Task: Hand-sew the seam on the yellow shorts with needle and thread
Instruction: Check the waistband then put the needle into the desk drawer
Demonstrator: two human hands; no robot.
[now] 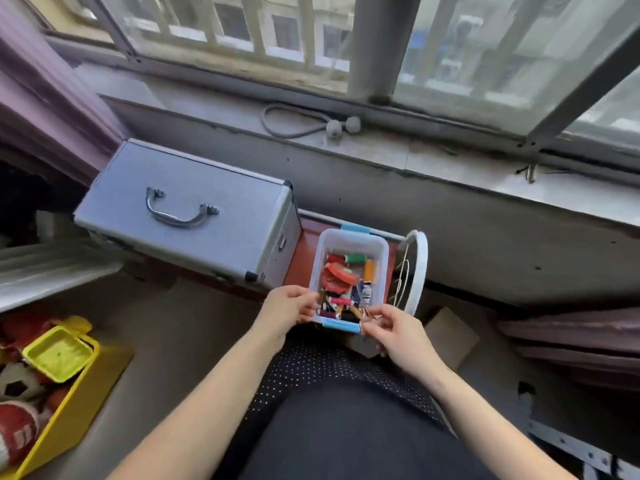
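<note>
The left hand (289, 306) grips the thread box (349, 234) at its near-left corner. The right hand (398, 332) pinches a small metal piece (364, 312) — unidentifiable — at the near-right.

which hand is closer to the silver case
Left. The left hand holds the thread box at its near-left corner, beside the silver case; the right hand is at the near-right corner, farther off.

Daylight is let in through a wide window (242, 29) set above a grey stone sill (450, 157). A purple curtain (45, 98) is hung at the left. Below the sill, a silver metal case (187, 209) is placed against the wall (485, 244); a yellow bin (69, 393) is seen on the floor (173, 323).
</note>
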